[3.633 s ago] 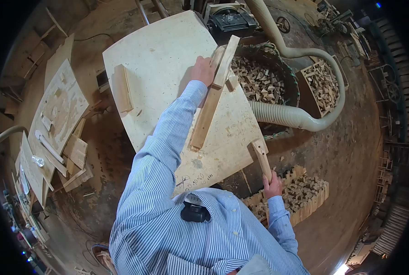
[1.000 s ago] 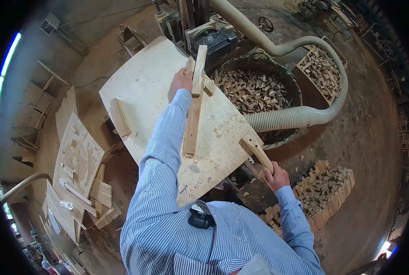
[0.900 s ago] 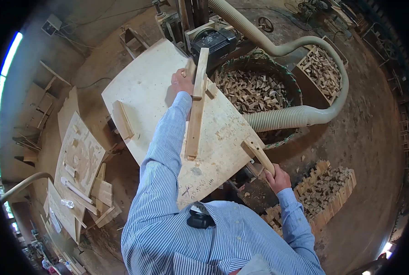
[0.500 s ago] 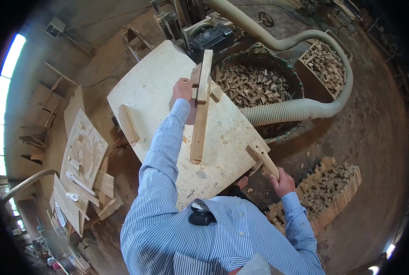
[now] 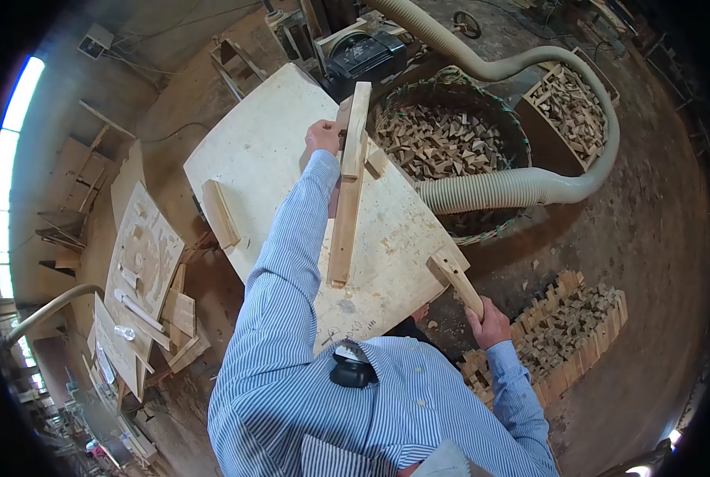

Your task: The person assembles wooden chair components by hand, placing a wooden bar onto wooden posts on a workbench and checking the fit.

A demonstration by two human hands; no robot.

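My left hand (image 5: 323, 137) reaches far over the pale tabletop (image 5: 263, 143), its fingers bent against the left side of a long wooden fence (image 5: 345, 238). Whatever is between those fingers is hidden by the hand and the fence. A shorter wooden bar (image 5: 358, 119) lies along the fence's far end. At the table's near right corner, my right hand (image 5: 490, 323) wraps around the end of a wooden handle (image 5: 461, 288), which has dark holes near the table. A separate wooden strip (image 5: 221, 213) stands near the table's left edge.
Behind the table's right edge stands a large round basket (image 5: 522, 131) of small wood offcuts. A ribbed hose (image 5: 490, 193) crosses it. A crate of offcuts (image 5: 571, 107) is farther right. Stacked blocks (image 5: 566, 338) sit on the floor by my right arm. A motor (image 5: 367, 57) sits beyond the table.
My left hand has moved slightly farther away along the fence and closer to it. My right hand still grips the handle. The whole view has shifted a little.
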